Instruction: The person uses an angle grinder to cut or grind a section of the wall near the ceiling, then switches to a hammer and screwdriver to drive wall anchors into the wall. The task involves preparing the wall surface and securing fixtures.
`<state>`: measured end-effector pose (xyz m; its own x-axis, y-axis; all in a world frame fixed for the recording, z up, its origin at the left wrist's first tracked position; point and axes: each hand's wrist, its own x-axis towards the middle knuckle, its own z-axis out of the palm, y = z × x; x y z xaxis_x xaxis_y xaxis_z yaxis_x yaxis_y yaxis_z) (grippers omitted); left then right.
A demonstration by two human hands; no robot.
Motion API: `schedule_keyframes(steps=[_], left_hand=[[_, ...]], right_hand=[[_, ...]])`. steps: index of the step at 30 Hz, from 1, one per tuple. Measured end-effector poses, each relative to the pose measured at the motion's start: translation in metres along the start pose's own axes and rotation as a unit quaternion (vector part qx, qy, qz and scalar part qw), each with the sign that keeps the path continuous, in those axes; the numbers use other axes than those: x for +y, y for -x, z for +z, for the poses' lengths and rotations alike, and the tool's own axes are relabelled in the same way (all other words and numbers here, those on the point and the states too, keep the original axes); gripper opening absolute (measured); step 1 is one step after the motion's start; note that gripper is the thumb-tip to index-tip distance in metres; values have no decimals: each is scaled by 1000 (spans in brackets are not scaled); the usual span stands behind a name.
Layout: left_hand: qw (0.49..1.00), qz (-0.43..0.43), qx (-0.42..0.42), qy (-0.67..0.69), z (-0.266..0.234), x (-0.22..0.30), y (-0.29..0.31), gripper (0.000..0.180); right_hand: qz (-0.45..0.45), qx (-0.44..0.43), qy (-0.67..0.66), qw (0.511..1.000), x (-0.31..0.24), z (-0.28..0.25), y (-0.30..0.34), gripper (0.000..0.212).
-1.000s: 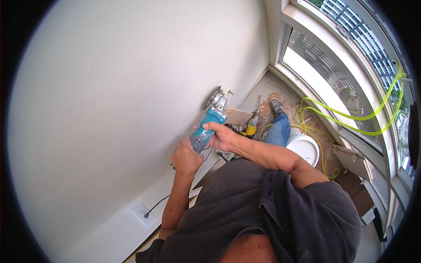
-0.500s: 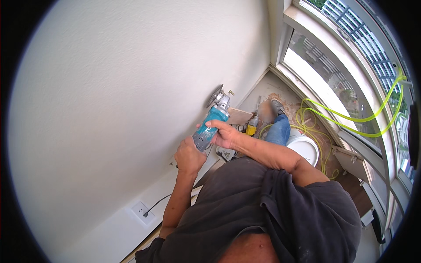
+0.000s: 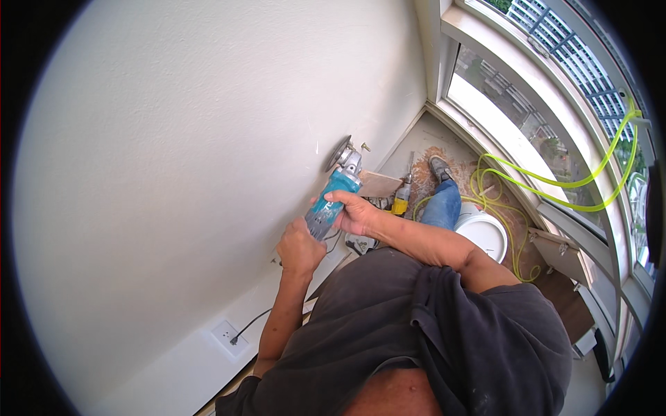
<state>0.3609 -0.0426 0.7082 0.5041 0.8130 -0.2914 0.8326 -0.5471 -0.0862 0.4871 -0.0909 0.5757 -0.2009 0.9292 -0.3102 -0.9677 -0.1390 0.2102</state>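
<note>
Both my hands are closed around a teal and grey angle grinder [image 3: 334, 197]. My left hand [image 3: 300, 247] wraps its grey rear end, while my right hand [image 3: 352, 211] grips the teal body with the thumb on top. The grinder's disc [image 3: 338, 154] stands edge-on close beside the white wall [image 3: 208, 139]; whether it touches the wall I cannot tell. Just right of the grinder head, a small brass-coloured fitting [image 3: 365, 147] sticks out of the wall. A second small metal piece [image 3: 273, 261] shows on the wall near my left wrist.
A yellow drill [image 3: 401, 199] stands by a board [image 3: 380, 184] on the dusty floor. A white lidded bucket [image 3: 481, 236] is beside my leg. Yellow-green hose [image 3: 517, 236] coils there and loops to the windows. A black plug sits in the wall socket [image 3: 227, 334].
Both hands keep their hold on the grinder, which is nearly still. The view has shifted slightly. A dust haze near my shoe has thinned, and a small pale mark shows left of the disc.
</note>
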Motion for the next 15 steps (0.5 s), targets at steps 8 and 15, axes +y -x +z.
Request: schedule_keyframes(steps=[8,15], left_hand=[[1000,3,-8,-7,-6,2,-5,49],[1000,4,-11,-10,-1,-2,-3,50]], right_hand=[[-15,1,-3,1000,0,1,-3,38],[-14,0,-1,1000,2,2,-1,40]])
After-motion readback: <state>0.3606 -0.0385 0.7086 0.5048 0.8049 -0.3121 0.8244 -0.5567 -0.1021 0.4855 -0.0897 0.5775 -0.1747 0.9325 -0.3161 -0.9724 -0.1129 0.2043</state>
